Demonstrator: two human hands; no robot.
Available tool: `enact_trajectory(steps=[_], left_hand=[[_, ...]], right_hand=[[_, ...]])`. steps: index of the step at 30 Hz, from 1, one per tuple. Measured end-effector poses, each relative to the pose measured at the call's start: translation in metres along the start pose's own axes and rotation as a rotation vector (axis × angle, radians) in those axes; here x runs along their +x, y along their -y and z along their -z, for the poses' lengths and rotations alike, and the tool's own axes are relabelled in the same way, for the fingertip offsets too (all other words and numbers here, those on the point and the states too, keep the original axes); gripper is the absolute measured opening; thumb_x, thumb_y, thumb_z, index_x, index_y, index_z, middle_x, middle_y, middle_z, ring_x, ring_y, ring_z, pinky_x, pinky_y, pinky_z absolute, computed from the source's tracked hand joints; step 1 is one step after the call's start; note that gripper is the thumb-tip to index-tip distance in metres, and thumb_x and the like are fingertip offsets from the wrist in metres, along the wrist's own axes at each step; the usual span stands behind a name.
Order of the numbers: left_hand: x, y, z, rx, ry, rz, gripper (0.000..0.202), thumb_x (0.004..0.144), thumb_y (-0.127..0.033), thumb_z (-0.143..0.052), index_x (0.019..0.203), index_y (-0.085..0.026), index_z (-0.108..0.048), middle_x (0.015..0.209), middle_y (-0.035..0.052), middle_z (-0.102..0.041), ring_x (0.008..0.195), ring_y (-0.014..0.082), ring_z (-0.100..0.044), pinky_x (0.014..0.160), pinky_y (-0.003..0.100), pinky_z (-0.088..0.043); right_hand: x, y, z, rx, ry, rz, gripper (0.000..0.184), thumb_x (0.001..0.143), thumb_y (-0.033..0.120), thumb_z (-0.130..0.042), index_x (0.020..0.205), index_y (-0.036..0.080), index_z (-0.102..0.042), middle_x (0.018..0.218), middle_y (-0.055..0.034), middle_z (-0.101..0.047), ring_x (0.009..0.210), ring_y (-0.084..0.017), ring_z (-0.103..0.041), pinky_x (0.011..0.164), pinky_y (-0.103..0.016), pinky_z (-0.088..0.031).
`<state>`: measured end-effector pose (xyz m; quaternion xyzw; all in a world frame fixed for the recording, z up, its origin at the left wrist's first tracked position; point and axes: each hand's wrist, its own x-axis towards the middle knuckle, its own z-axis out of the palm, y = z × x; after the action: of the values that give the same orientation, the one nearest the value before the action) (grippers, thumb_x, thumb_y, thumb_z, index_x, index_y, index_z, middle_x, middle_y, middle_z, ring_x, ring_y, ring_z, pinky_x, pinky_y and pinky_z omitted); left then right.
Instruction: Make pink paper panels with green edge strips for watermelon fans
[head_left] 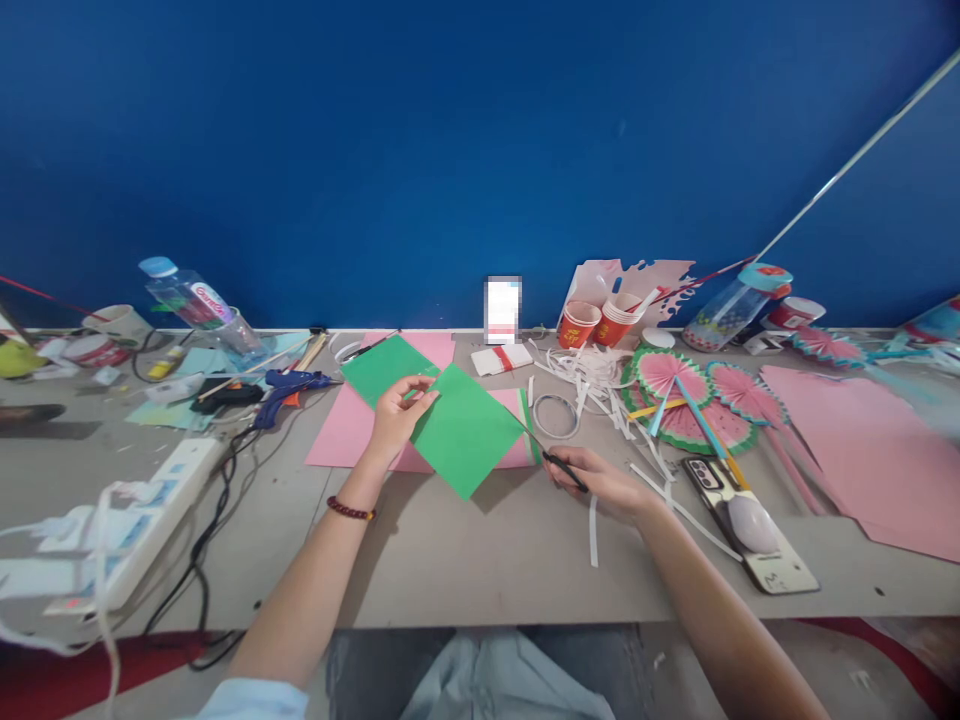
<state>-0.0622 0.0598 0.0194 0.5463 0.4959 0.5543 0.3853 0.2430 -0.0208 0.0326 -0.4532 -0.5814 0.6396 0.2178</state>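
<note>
The grey surface is backed by a blue wall. Green paper, just right of the left hand, is pinched by it; scissors are gripped by the right hand, at the paper's corner.

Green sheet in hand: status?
Left hand pinching green sheet by its upper-left side. Right hand on scissors, blades at sheet's right corner. Loose white strip near right hand, clear of blades.

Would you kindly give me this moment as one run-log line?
left hand: holding green paper | right hand: holding scissors, blades at paper's right corner | nearby: pink paper on table
</note>
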Motion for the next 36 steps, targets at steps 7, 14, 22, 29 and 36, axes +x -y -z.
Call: enact_trajectory(steps=[7,14,22,29,36], left_hand=[[-0.0001,-0.0011,-0.0002,0.02,-0.009,-0.019,0.033,0.066,-0.041,-0.074,0.089,-0.018,-0.067,0.092,0.0047,-0.068,0.077,0.0147,-0.063,0.065,0.023,-0.051],[-0.0006,-0.0028,-0.0009,0.018,-0.004,-0.017,0.032,0.066,-0.039,-0.074,0.089,-0.017,-0.067,0.092,0.0043,-0.068,0.074,0.0134,-0.062,0.064,0.022,-0.05],[-0.0005,-0.0024,0.0004,0.015,-0.002,-0.018,0.032,0.067,-0.039,-0.074,0.09,-0.018,-0.067,0.093,0.0045,-0.068,0.072,0.0133,-0.062,0.062,0.022,-0.05],[-0.0003,-0.0012,0.0001,0.007,-0.004,-0.008,0.032,0.066,-0.039,-0.074,0.088,-0.018,-0.067,0.093,0.0043,-0.068,0.072,0.0127,-0.061,0.063,0.022,-0.05],[0.0002,-0.0016,0.001,0.01,-0.003,-0.012,0.032,0.066,-0.04,-0.074,0.089,-0.018,-0.067,0.094,0.0047,-0.068,0.075,0.0138,-0.062,0.064,0.023,-0.05]], right_hand=[[-0.0004,0.0012,0.0,0.001,-0.009,0.01,0.048,0.076,0.065,-0.059,0.072,0.018,-0.047,0.061,0.0052,-0.034,0.054,-0.008,-0.026,0.05,-0.025,-0.02],[-0.0016,0.0043,-0.0005,-0.008,-0.002,0.005,0.048,0.077,0.064,-0.058,0.071,0.018,-0.046,0.06,0.0055,-0.034,0.056,-0.009,-0.028,0.051,-0.026,-0.021],[-0.003,0.0062,-0.0022,-0.007,-0.016,-0.006,0.05,0.075,0.067,-0.059,0.07,0.019,-0.043,0.063,0.005,-0.033,0.056,-0.008,-0.027,0.052,-0.026,-0.02],[-0.0024,0.0068,-0.001,-0.025,-0.008,-0.011,0.051,0.075,0.067,-0.059,0.07,0.019,-0.043,0.062,0.0055,-0.032,0.056,-0.009,-0.027,0.052,-0.026,-0.021],[-0.0021,0.0033,0.0002,-0.016,-0.022,-0.026,0.047,0.077,0.063,-0.06,0.072,0.019,-0.045,0.063,0.0053,-0.033,0.056,-0.008,-0.027,0.05,-0.024,-0.021]])
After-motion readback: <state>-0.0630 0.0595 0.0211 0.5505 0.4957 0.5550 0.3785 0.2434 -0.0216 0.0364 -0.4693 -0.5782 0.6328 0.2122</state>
